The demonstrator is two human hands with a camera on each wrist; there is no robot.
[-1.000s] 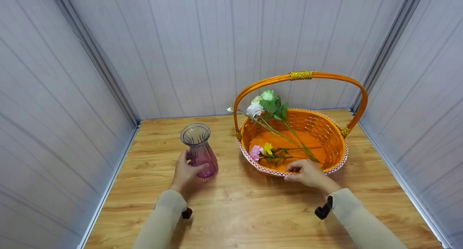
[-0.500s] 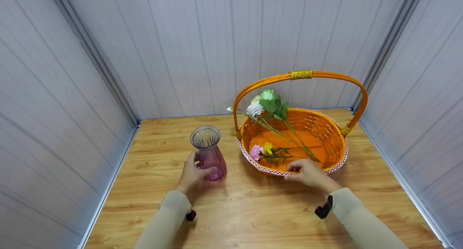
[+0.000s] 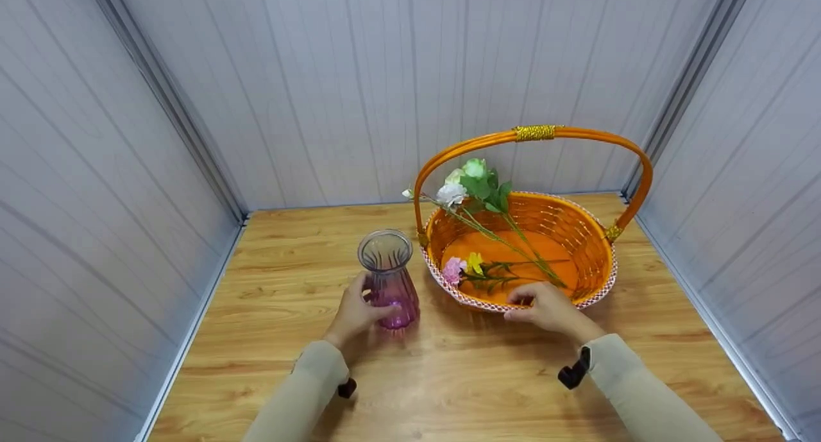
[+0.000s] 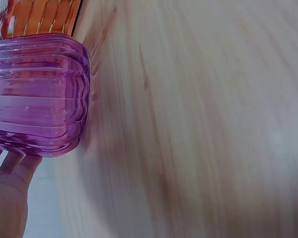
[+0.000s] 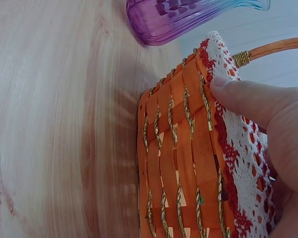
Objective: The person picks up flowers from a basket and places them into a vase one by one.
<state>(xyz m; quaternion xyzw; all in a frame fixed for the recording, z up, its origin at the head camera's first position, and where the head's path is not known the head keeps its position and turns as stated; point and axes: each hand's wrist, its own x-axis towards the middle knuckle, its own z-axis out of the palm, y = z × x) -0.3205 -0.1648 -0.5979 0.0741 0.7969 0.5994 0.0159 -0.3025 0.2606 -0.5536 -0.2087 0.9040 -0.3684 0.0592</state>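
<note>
Fingers (image 3: 385,312) grip vase (image 3: 390,281); basket rim (image 3: 442,281) near.

Wood-grain table (image 3: 269,288), walled on 3 sides. On it: purple glass vase (image 3: 389,278), upright, approx centre, slightly left. Orange woven basket w/ handle (image 3: 580,237) toward back-right corner, just beside vase, rim to rim nearly touching. Front edge + left side bare wood.
</note>
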